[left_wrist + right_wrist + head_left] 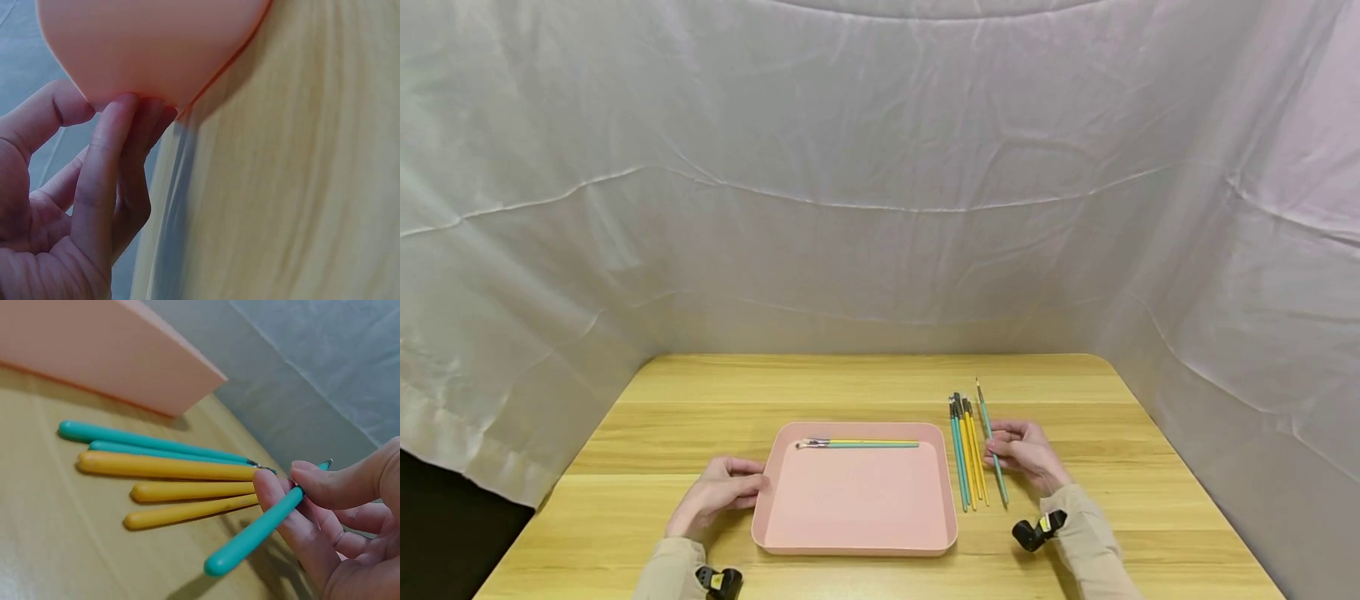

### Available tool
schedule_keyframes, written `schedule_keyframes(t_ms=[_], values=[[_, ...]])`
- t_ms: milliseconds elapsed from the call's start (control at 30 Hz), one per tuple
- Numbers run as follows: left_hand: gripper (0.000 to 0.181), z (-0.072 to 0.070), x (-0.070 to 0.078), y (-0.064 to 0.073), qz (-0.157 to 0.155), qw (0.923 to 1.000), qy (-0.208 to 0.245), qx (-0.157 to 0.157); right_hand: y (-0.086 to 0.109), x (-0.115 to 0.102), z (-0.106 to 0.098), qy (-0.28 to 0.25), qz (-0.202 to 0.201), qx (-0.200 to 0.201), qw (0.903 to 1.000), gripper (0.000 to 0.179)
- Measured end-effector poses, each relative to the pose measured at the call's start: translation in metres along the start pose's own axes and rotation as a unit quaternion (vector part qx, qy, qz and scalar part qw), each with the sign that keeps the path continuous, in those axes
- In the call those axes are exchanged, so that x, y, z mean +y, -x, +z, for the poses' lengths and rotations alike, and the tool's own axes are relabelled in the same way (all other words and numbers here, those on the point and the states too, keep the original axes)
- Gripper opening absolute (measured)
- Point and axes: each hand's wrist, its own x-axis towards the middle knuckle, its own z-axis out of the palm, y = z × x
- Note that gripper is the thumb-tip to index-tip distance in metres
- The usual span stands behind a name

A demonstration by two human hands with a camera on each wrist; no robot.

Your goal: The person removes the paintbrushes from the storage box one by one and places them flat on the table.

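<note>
My right hand pinches a teal-handled paintbrush between thumb and fingers, its bristle tip pointing to the back of the table. The handle is lifted off the wood and casts a shadow in the right wrist view. Just left of that hand lies a row of several paintbrushes with teal and yellow handles. The pink tray sits in front of me, holding two paintbrushes side by side near its far wall, one yellow and one teal. My left hand grips the tray's left rim with thumb and fingers.
The wooden table reaches out on both sides of the tray. A grey cloth hangs behind it and along both sides. A small black camera sits on each wrist, such as the right wrist camera.
</note>
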Motion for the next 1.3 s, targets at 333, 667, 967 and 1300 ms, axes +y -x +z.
schedule_keyframes(t_ms=[333,667,967,1300], values=[[0.042,0.000,0.000,0.001,-0.001,1.0000,0.003,-0.004,-0.003,0.006,0.009,0.088,0.002,0.061,0.9942,0.038],[0.041,0.000,0.000,0.000,0.001,0.9999,0.009,-0.008,-0.004,0.002,0.010,0.182,0.001,0.100,0.9782,0.030],[0.041,-0.001,0.000,0.000,0.001,1.0000,0.005,-0.007,-0.003,0.000,0.011,0.223,0.013,0.096,0.9701,0.032],[0.043,-0.002,-0.001,0.000,0.000,1.0000,0.000,-0.006,-0.009,-0.002,0.015,0.250,0.032,0.097,0.9628,0.028]])
